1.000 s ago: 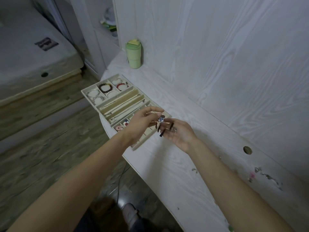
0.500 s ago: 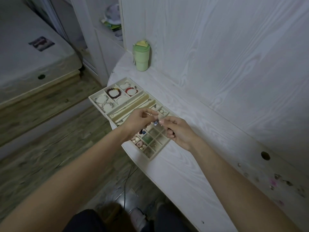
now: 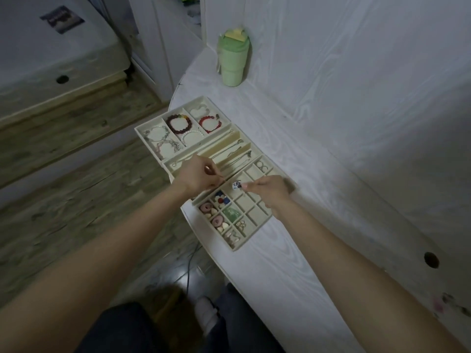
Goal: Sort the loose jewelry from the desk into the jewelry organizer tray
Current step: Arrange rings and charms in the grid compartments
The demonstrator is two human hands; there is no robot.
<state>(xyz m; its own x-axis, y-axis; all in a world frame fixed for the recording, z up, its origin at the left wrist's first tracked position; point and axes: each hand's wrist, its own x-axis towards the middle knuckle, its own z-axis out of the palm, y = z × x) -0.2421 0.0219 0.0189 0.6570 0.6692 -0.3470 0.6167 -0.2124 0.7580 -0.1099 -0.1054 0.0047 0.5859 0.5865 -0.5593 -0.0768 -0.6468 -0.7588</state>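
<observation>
The beige jewelry organizer tray (image 3: 254, 214) lies on the white desk (image 3: 280, 276) at its left edge. Bracelets fill its far compartments, chains its long middle slots, and small charms and rings its near grid. My right hand (image 3: 270, 191) pinches a small white-and-blue piece (image 3: 237, 185) over the grid's upper cells. My left hand (image 3: 198, 175) hovers over the chain slots with thumb and fingers curled together. Whether anything tiny sits between them I cannot tell.
A green lidded cup (image 3: 233, 59) stands at the desk's far corner against the wall panel. Blurred loose pieces (image 3: 443, 305) lie on the desk at the far right, past a round cable hole (image 3: 431, 259). Floor and a bed lie to the left.
The hands have drawn apart: the right hand keeps the white-and-blue piece and the left has let go of it. My view has dipped closer over the tray.
</observation>
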